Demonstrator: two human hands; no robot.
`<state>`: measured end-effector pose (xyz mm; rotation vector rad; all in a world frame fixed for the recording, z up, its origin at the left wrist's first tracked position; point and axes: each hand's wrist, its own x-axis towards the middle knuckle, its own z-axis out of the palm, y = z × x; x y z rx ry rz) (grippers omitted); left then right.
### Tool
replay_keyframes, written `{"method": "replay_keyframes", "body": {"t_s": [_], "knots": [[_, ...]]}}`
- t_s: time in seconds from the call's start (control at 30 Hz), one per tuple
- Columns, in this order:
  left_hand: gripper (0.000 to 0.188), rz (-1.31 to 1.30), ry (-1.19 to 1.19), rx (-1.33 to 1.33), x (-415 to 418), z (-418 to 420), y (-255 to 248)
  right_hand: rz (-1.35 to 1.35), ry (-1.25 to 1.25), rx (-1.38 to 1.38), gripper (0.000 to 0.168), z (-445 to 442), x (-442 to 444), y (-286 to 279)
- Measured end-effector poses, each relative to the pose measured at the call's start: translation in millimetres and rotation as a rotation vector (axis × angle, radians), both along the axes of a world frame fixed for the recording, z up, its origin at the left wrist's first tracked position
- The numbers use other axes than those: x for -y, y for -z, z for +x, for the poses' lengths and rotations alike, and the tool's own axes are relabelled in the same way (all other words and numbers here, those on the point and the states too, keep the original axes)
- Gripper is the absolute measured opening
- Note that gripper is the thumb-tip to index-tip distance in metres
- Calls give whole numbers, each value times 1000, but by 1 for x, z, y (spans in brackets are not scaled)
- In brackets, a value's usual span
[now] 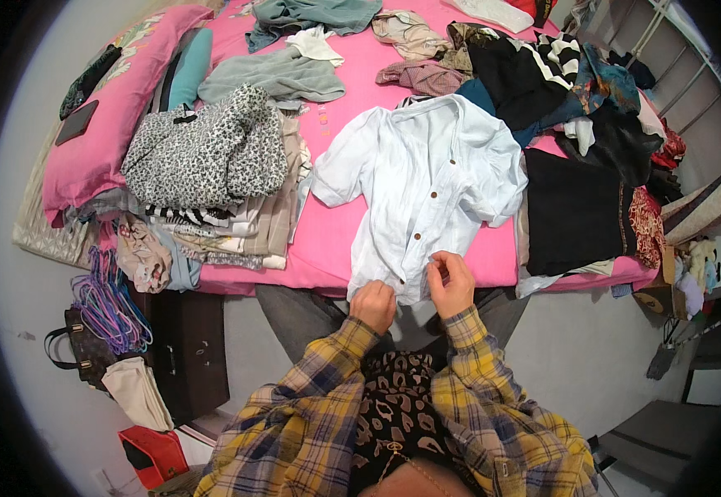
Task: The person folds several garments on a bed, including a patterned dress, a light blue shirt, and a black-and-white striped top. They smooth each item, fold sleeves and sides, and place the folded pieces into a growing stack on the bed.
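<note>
A white short-sleeved shirt (391, 180) with brown buttons lies spread on the pink bedsheet (491, 258), its collar away from me and its hem at the bed's near edge. My left hand (374, 304) is closed on the hem at the lower left corner. On the other side of the button placket, my right hand (453, 284) pinches the cloth near the lower right corner; the fingertips partly hide the fabric there. The front is partly open below the lowest visible buttons.
Left of the shirt rises a stack of folded clothes, topped by a black-and-white patterned garment (205, 155). Folded black fabric (574, 214) lies to the right, with a heap of loose clothes (516, 81) beyond. Hangers (112, 304) hang beside a dark cabinet (190, 348).
</note>
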<state>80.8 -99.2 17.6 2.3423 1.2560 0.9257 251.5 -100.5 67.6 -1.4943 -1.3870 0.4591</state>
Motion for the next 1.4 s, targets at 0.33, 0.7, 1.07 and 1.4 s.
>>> {"method": "replay_keyframes", "body": {"t_s": [0.33,0.7,1.07,1.4], "knots": [[12,-209,193,-87,43,-16,-5,86,-54,64,16,3,-32,-11],[12,-379,129,7,5,-15,-25,-132,38,186,19,-1,-66,5],[27,11,-242,99,-84,43,-64,-169,47,-9,15,3,-78,17],[11,0,-256,178,-90,43,-50,-146,45,-59,15,1,-83,21]]}}
